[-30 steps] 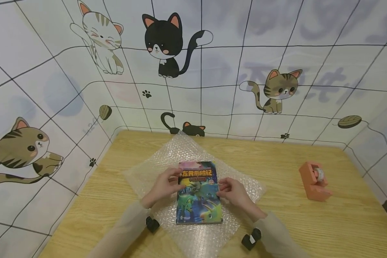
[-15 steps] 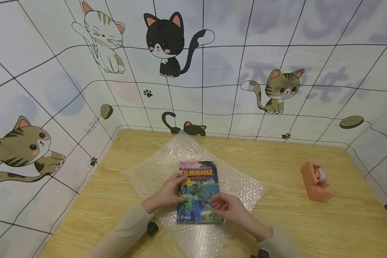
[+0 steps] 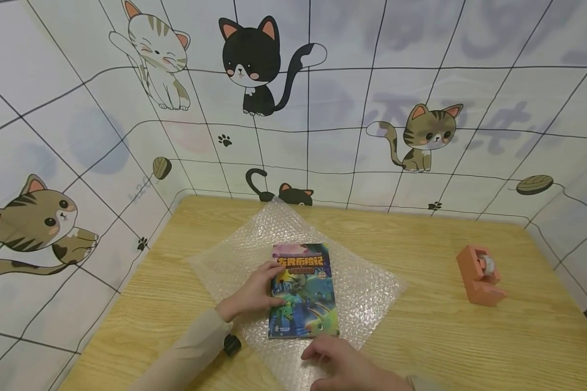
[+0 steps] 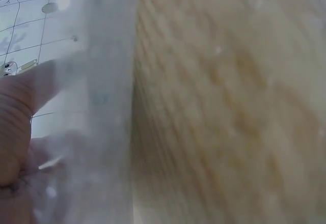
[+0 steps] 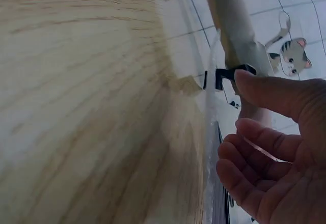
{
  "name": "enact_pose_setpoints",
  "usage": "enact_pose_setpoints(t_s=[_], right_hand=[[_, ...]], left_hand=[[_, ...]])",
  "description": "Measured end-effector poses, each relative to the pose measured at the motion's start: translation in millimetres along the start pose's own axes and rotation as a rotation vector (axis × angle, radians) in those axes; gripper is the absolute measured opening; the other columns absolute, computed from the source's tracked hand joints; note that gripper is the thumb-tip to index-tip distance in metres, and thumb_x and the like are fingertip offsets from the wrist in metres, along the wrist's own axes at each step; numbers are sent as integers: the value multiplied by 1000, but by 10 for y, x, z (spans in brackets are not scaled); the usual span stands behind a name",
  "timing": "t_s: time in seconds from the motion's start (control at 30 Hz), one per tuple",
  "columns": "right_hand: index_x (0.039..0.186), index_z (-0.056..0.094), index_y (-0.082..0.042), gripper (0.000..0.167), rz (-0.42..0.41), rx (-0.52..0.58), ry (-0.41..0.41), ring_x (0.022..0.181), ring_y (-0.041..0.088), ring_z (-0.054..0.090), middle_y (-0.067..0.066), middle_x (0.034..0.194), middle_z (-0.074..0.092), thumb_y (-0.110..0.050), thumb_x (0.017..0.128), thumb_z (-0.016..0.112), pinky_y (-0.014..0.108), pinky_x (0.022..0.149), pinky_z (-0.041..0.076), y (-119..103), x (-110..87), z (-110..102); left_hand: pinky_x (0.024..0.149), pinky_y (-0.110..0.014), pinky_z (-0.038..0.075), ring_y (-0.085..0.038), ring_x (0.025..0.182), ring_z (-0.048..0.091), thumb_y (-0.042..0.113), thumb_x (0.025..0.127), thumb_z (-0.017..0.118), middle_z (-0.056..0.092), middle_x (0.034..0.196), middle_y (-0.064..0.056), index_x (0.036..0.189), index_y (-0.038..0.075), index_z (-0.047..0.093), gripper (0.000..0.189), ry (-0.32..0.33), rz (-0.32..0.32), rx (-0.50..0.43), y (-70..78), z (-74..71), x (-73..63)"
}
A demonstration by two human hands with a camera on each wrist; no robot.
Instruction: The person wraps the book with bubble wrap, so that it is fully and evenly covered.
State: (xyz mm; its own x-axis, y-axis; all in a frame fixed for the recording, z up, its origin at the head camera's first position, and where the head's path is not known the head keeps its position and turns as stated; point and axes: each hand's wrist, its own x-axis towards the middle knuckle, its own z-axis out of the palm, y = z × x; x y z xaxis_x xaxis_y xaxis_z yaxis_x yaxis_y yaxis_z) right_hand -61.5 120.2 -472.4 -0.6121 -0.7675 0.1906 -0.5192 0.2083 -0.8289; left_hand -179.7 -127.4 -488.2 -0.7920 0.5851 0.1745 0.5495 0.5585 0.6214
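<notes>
A picture book (image 3: 304, 296) with a bright dinosaur cover lies flat on a sheet of clear bubble wrap (image 3: 367, 288), which is turned cornerwise. My left hand (image 3: 256, 290) rests at the book's left side, fingertips and thumb on the cover. In the left wrist view, blurred wrap partly veils that hand (image 4: 20, 132). Below the book's lower edge, my right hand (image 3: 339, 364) hovers over the near corner of the wrap, fingers loosely bent. The right wrist view shows this hand (image 5: 277, 152) holding nothing, beside the wrap's thin edge (image 5: 210, 147).
An orange tape dispenser (image 3: 479, 276) with a clear roll stands to the right on the wooden table (image 3: 411, 239). Cloth walls (image 3: 342, 108) printed with cats and grid lines rise behind and on both sides. A black wrist device (image 3: 231, 345) sits on the left sleeve.
My right hand has left the book's right edge and moved down towards the wrap's near corner. The left hand has slid slightly down the book's left side and stayed there.
</notes>
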Motion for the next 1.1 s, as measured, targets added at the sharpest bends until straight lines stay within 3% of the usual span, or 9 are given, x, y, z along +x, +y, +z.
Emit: enact_pose_setpoints(t_s=[0.17, 0.37, 0.6, 0.7, 0.9, 1.1], right_hand=[[109, 61, -9, 29, -43, -117, -103, 96, 2, 50, -3, 103, 58, -27, 87, 67, 21, 84, 47, -17, -3, 52], [106, 61, -13, 22, -74, -249, -152, 92, 0, 45, -7, 99, 53, -30, 91, 61, 13, 79, 43, 18, 7, 154], [94, 60, -14, 18, -162, -352, -106, 82, -1, 42, -7, 90, 51, -32, 91, 58, 3, 72, 34, 31, -2, 201], [88, 60, -14, 11, -179, -372, -90, 78, -2, 42, -8, 85, 51, -25, 90, 61, 1, 70, 32, -5, 18, 166], [88, 61, -15, 5, -120, -269, 11, 77, -3, 48, -10, 84, 54, -10, 89, 63, 7, 69, 42, -148, 93, 1], [85, 58, -14, 12, -145, -329, 175, 76, 1, 55, -8, 80, 57, -5, 84, 66, 13, 68, 48, -219, 260, -174]], left_hand=[[99, -49, 38, -35, 118, 46, 17, 68, 83, 49, 127, -18, 127, -10, 50, 72, -11, -10, 4, 23, -12, 4], [100, -49, 38, -35, 119, 46, 17, 69, 83, 48, 128, -18, 127, -10, 50, 72, -18, -19, -16, 32, -17, 2], [99, -48, 38, -35, 118, 46, 17, 69, 83, 48, 127, -18, 127, -10, 50, 73, -23, -17, -18, 23, -16, 6], [99, -48, 39, -34, 118, 46, 17, 69, 83, 49, 127, -18, 127, -10, 50, 73, -19, -12, -15, 17, -16, 3], [98, -47, 40, -35, 116, 47, 16, 67, 84, 50, 125, -18, 126, -11, 51, 72, -3, 9, -13, 14, -17, 0], [99, -48, 39, -35, 117, 47, 16, 68, 83, 50, 126, -19, 126, -11, 51, 72, -6, 8, -11, 13, -14, 2]])
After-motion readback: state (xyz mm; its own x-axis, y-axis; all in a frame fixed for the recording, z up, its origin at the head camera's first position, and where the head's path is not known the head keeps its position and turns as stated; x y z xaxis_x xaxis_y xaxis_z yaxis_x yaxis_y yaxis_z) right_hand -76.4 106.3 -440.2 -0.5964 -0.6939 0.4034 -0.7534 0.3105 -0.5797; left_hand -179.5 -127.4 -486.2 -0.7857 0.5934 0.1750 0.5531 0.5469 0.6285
